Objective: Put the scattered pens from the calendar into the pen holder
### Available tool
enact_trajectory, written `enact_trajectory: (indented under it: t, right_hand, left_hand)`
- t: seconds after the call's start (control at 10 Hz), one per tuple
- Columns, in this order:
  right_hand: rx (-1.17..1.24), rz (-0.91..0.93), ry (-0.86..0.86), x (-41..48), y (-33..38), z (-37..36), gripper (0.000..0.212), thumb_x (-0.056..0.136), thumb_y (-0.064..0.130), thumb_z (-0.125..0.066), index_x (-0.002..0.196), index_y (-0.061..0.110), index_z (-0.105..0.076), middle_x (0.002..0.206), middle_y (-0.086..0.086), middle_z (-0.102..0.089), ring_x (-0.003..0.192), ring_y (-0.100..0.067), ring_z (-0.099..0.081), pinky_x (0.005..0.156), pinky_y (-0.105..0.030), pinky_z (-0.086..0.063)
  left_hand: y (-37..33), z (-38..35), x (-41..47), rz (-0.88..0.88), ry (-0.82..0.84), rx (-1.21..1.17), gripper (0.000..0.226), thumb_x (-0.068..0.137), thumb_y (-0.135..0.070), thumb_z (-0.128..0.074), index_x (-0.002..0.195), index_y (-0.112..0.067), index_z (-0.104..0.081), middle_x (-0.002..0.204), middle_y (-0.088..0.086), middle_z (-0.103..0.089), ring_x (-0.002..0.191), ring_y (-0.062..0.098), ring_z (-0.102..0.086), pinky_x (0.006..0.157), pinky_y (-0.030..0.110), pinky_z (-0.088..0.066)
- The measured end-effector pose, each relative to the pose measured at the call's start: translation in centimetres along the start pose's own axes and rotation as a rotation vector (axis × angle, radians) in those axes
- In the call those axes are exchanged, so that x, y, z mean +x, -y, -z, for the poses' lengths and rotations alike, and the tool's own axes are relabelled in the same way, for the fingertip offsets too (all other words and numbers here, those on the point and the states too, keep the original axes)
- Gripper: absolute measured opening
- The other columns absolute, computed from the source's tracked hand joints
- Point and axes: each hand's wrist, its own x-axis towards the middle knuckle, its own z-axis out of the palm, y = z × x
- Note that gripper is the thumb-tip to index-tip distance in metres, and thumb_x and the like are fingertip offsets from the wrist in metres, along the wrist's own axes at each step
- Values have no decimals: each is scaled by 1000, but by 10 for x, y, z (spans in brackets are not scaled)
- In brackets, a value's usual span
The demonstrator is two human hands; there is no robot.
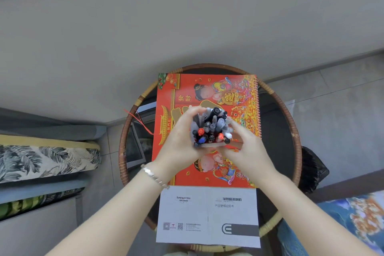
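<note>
A red and gold spiral-bound calendar (pixel 226 93) lies on a round glass table. Over its middle both my hands wrap a pen holder (pixel 216 145), seen from above and packed with several pens (pixel 209 129), their grey, black, red and blue caps pointing up at me. My left hand (pixel 180 137) cups the holder's left side, and a bracelet shows on that wrist. My right hand (pixel 247 147) presses against the right side. The holder's body is mostly hidden by my fingers. No loose pen shows on the visible part of the calendar.
The table has a woven rattan rim (pixel 295 131). A grey printed booklet (pixel 207 216) lies at the near edge, below the calendar. A leaf-patterned cushion (pixel 45 160) sits at left, a blue patterned cushion (pixel 349 220) at lower right, a black bag (pixel 313 168) at right.
</note>
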Motion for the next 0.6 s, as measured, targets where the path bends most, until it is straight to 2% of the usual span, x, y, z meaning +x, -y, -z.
enact_trajectory:
  t: [0.1,0.2,0.3,0.4,0.5,0.6]
  right_hand:
    - [-28,-85,-36,9,-19,-10,68,80,8,-73,141,25,-45,121,3,-64,112,-16,-62,94,-30,-52]
    - [-54,-168,-58,11,-34,-19,68,79,3,-71,139,23,-47,120,2,-65,113,-19,-62,93,-32,-50]
    - [-51,-213,-70,8,-40,-28,73,80,4,-72,144,21,-41,127,2,-61,118,-18,-58,88,-23,-43]
    - [-65,-252,-78,7,-38,-31,73,82,6,-72,145,21,-37,129,5,-57,118,-13,-55,83,-15,-40]
    - [-267,-337,-37,1,-33,-27,60,86,11,-66,140,20,-41,138,0,-55,126,-22,-52,98,-37,-46]
    - [-512,-473,173,-5,-11,-7,42,91,21,-58,131,11,-52,129,-6,-60,116,-27,-58,92,-38,-49]
  left_hand:
    - [26,-13,17,40,82,110,78,65,-19,-82,127,-26,-35,132,-1,-41,124,14,-44,102,34,-43]
    - [37,-17,22,75,186,160,77,69,-12,-79,129,-23,-32,138,1,-35,132,19,-37,103,32,-41]
    - [50,-18,20,82,226,244,80,71,-8,-76,133,-25,-28,144,1,-32,133,18,-35,94,13,-33]
    - [55,-20,16,108,202,260,98,73,-9,-76,141,-38,-12,150,-4,-27,134,16,-37,92,21,-39]
    - [53,-19,9,206,208,369,119,73,-3,-72,134,-54,17,155,0,-22,106,26,-61,69,37,-55]
    - [35,-1,12,447,325,516,57,84,-7,-57,135,-10,-31,108,9,-55,64,17,-56,43,21,-36]
